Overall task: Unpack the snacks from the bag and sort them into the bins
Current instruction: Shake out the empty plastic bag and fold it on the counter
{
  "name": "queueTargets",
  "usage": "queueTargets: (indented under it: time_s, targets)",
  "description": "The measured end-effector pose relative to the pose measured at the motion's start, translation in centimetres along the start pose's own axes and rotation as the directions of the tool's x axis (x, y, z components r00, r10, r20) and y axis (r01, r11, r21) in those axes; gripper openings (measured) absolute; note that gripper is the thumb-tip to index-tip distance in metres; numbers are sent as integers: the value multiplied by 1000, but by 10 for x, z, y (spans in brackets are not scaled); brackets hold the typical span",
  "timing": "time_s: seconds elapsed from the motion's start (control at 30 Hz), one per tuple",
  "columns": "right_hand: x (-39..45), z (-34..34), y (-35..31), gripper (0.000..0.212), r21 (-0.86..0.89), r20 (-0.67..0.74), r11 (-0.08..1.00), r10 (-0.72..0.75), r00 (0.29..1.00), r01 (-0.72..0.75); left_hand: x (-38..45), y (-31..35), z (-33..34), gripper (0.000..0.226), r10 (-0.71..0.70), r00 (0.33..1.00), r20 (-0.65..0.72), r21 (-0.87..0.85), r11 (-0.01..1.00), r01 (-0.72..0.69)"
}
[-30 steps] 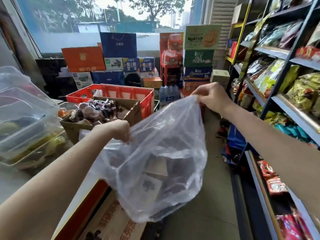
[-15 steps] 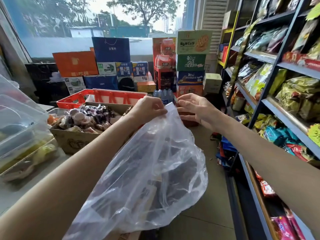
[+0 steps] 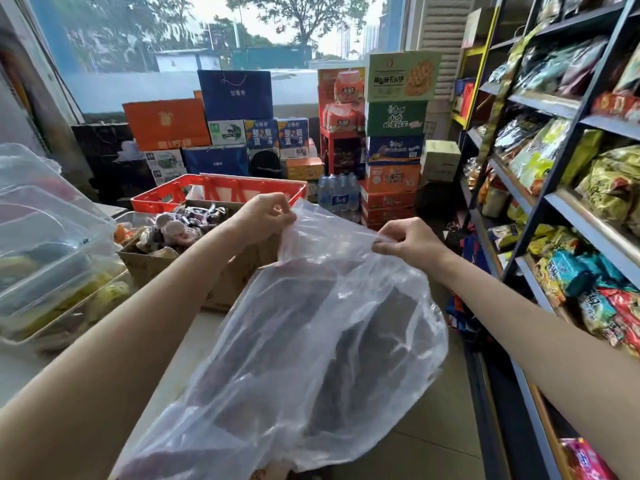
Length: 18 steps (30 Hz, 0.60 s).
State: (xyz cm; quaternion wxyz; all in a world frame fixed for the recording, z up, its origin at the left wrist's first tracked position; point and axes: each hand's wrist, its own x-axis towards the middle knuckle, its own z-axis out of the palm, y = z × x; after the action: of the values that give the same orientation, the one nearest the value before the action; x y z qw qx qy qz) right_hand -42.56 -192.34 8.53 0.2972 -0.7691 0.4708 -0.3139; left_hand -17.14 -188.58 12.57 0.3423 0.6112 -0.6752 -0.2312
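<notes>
Sagging between both hands, translucent bag [image 3: 311, 334] holds dark packets.

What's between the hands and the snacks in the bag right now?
Only the clear plastic bag itself: the left hand and the right hand pinch its top edge, and the dark snack packs lie behind the film.
</notes>
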Motion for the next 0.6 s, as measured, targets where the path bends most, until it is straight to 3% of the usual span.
queueTargets:
  time_s: [0.13, 0.27, 0.37, 0.47, 0.53, 0.6]
  targets:
    - [1, 4, -12, 25, -40, 133, 997, -59, 989, 65, -6, 3, 10, 12, 29, 1000, -13, -156, 987, -30]
    - [-2, 7, -30, 26, 164, 262, 986, -65, 963, 22, -10, 21, 20, 16, 125, 990, 62, -114, 987, -117]
    - [2, 13, -35, 13, 200, 290, 980, -58, 955, -1, -13, 29, 21, 20, 107, 985, 134, -213, 974, -77]
    - [3, 9, -21, 8, -14, 370, 1000, -2, 929, 7, -15, 25, 15, 22, 101, 989, 112, -310, 949, -62]
    - [1, 1, -10, 10, -220, 446, 976, 102, 889, -1, -13, 12, 10, 25, 51, 998, 38, -205, 978, -43]
    - [2, -5, -4, 13, -307, 412, 952, 138, 901, -6, -10, -5, 7, 25, -17, 998, -53, -78, 997, 13]
